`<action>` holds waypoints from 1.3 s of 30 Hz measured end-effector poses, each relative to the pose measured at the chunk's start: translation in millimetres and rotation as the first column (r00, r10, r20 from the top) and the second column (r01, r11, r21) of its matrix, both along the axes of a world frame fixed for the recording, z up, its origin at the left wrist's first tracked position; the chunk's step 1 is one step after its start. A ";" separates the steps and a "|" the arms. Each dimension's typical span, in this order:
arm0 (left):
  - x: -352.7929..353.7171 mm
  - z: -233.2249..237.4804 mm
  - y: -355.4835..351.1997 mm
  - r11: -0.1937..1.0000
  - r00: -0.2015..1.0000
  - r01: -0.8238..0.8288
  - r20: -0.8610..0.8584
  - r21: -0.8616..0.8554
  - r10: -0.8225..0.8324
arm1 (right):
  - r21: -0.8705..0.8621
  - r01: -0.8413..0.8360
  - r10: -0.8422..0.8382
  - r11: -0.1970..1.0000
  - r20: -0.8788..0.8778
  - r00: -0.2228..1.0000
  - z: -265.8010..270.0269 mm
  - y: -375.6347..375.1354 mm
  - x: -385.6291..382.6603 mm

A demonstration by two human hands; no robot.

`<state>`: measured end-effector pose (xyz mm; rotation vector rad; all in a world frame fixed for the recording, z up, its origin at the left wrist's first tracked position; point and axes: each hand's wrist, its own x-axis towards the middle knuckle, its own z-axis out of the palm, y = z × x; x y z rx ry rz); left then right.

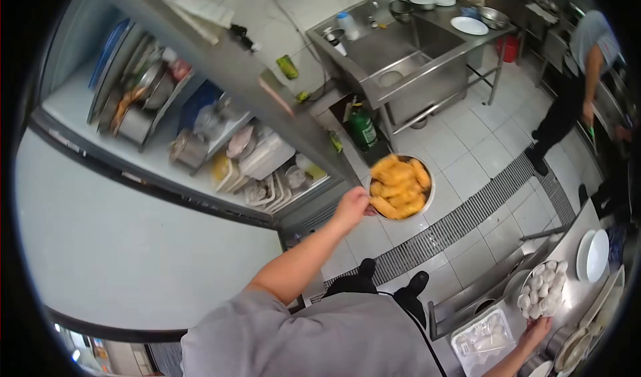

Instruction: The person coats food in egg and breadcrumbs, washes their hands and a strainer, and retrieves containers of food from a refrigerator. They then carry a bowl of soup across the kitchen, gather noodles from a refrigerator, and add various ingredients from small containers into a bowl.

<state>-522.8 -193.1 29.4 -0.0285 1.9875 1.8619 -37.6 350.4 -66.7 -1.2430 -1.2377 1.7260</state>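
My left hand [354,210] is closed on the rim of a round metal bowl [432,189], held out over the floor in front of the open fridge. Golden-orange, fried-looking pieces [400,187] fill the bowl. At the lower right, my right hand [536,330] grips the near edge of a bowl heaped with white rounded pieces [544,289], at the steel counter; its fingers are partly hidden beneath. Beside that hand lies a clear plastic tray [461,343] with whitish contents.
The open fridge [200,170] on my left holds pots and tubs. Ahead stand a steel sink [414,50] and a green bottle [362,127]. A floor drain grate [461,220] crosses the tiles. Another person [581,77] stands at far right. White plates [593,255] sit on the counter [575,233].
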 end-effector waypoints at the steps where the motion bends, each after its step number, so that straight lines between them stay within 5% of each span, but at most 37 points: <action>1: 1.5 35.1 -15.6 0.996 0.997 -0.077 -0.002 -0.039 0.077 | 0.004 -0.012 0.012 1.000 -0.005 1.000 15.2 -2.9 -2.2; 10: -36.0 188.2 -215.2 0.829 0.809 -0.555 -0.191 0.066 0.557 | 0.033 -0.105 0.106 0.994 -0.029 0.994 50.6 -68.1 -74.4; 18: -121.7 281.2 -363.0 0.810 0.791 -0.574 -0.175 0.121 0.587 | 0.023 -0.196 0.197 0.980 -0.065 0.978 65.2 -133.7 -123.2; 23: -197.4 303.0 -416.3 0.796 0.776 -0.580 -0.179 0.174 0.604 | 0.051 -0.261 0.264 0.964 -0.071 0.962 63.8 -170.2 -137.1; 26: -248.3 311.2 -448.0 0.777 0.762 -0.606 -0.155 0.169 0.629 | 0.003 -0.220 0.219 0.975 -0.129 0.967 108.8 -222.4 -166.9; 31: -382.5 283.8 -558.2 0.830 0.851 -0.412 -0.167 0.376 0.498 | 0.041 -0.185 0.182 0.982 0.061 0.981 104.4 -253.4 -164.2; 33: -449.0 274.6 -609.8 0.768 0.835 -0.454 -0.084 0.451 0.543 | 0.015 -0.133 0.133 0.991 0.035 0.991 134.9 -287.0 -186.5; 39: -506.2 286.9 -579.1 0.728 0.797 -0.525 -0.046 0.441 0.603 | -0.024 -0.168 0.169 0.986 0.063 0.984 181.0 -327.3 -209.0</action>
